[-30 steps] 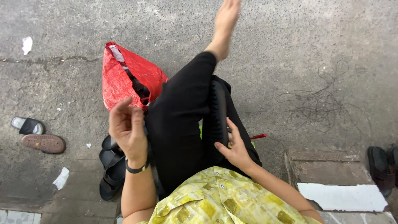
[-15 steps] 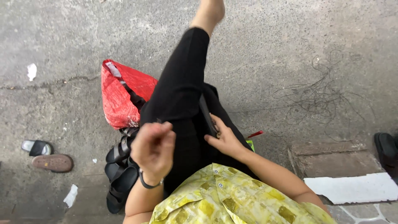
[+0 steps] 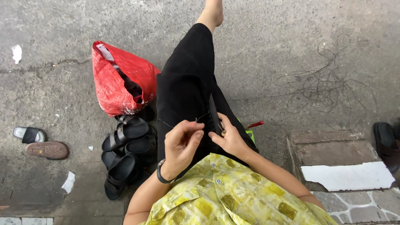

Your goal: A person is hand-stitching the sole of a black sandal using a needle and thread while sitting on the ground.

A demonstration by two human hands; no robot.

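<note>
Left hand: the left hand (image 3: 181,143) has its fingertips pinched together on a thin thread (image 3: 179,123), which runs taut across the lap.
Right hand: the right hand (image 3: 230,139) is clamped on a narrow black strap (image 3: 213,109), flat and stiff-looking.
Nearby: a crinkly red plastic bag (image 3: 118,85) and glossy black sandals (image 3: 125,154) on rough concrete.

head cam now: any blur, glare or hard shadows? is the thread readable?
Head view: even, diffuse daylight, no glare, only soft shadows under the black sandals and red bag. Left hand and right hand are sharp, no motion blur. The thread is a faint thin line against the black strap, barely resolved. Mild wide-angle stretch at the edges.
</note>
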